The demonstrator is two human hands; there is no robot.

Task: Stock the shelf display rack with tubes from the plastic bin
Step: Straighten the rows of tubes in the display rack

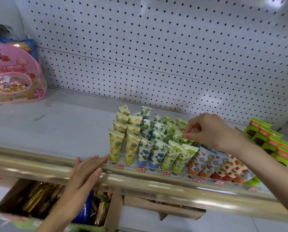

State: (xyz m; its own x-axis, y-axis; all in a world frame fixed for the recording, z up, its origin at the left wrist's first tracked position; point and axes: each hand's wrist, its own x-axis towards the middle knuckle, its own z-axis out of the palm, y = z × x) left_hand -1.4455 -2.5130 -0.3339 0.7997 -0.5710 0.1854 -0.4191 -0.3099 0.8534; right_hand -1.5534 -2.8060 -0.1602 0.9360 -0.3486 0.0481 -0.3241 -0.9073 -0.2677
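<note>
A green tube (178, 139) in the display rack (150, 170) is pinched by the right hand (207, 129). The left hand (84, 168) is laid flat on the rail (31, 159).

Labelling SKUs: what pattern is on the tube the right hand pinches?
The tube in the right hand: green fruit on cream; head view.

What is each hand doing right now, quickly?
Left hand: open, straight fingers resting on the gold rail.
Right hand: closed, pinching the top of a green-patterned tube.
</note>
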